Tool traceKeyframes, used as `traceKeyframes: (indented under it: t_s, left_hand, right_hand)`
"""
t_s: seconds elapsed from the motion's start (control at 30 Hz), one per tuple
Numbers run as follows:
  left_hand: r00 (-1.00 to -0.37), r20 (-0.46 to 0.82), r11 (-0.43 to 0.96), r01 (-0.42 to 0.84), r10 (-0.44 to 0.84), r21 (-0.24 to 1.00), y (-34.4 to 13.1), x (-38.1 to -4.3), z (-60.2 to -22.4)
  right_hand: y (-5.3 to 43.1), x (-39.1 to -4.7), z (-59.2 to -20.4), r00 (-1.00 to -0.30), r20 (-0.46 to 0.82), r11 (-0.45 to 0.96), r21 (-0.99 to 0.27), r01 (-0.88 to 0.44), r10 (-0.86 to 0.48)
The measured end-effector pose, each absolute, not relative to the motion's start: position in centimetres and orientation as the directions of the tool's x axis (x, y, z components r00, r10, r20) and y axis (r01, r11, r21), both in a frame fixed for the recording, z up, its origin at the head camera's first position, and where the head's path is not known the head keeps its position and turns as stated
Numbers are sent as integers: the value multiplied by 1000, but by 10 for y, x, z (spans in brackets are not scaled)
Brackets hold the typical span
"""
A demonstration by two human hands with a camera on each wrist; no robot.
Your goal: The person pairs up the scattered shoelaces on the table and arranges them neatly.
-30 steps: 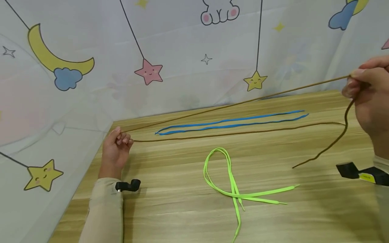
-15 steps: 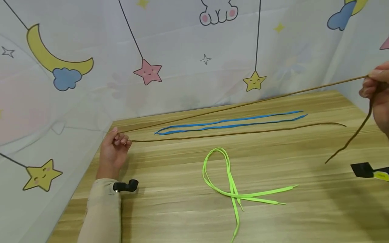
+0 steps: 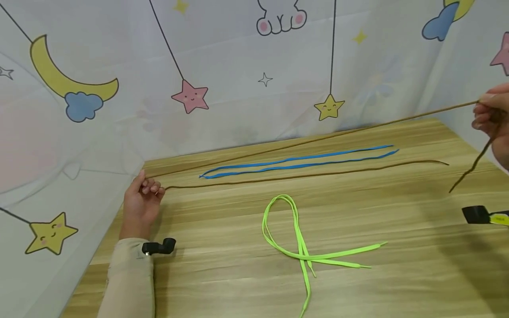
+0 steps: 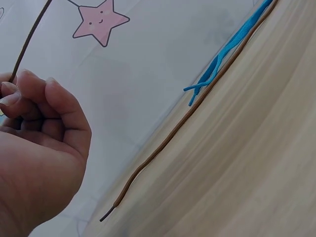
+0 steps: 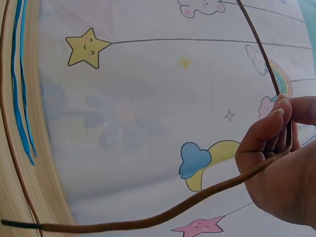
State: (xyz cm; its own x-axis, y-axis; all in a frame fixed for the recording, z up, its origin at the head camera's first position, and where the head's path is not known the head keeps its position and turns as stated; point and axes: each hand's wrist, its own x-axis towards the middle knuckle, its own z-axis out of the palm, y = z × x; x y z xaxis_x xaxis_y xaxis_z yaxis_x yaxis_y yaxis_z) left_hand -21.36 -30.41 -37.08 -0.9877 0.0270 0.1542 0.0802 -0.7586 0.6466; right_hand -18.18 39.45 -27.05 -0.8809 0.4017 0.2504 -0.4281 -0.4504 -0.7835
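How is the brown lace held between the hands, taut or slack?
Taut: the held lace runs nearly straight from left hand to right hand.

We seem to be in a fabric-screened nook, though we cannot tell whether it lies in a home or a studio. Behind the wood-grain counter and along both its sides hangs creased pale cloth, printed nursery-fashion with a moon, blue cloud and smiling star.

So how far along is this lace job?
Apparently done: the blue laces lie stretched out at the back, one brown lace lengthwise in front of them. In hand: another brown lace, drawn taut between left hand and right hand. Probably left: laying that down, and straightening the green laces, which lie looped and crossed.
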Motion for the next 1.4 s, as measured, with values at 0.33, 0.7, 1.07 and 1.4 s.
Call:
traceKeyframes:
  t_s: [0.33, 0.7, 1.07, 1.4]
  left_hand:
    - [-995, 94, -719, 80, -20, 690, -308, -212, -371]
    - [-999, 30, -665, 48, -39, 745, -313, -214, -373]
    - [-999, 10, -627, 31, -37, 779, -316, -215, -373]
    - [-999, -26, -649, 9, -45, 761, -322, -212, -372]
  right_hand:
    - [455, -216, -325, -845, 439, -197, -839, -507, 305]
    - [487, -238, -355, -845, 433, -40, -883, -467, 313]
    - [482, -230, -353, -879, 345, 65, -937, -344, 330]
    - [548, -269, -398, -882, 377, 138, -926, -352, 282]
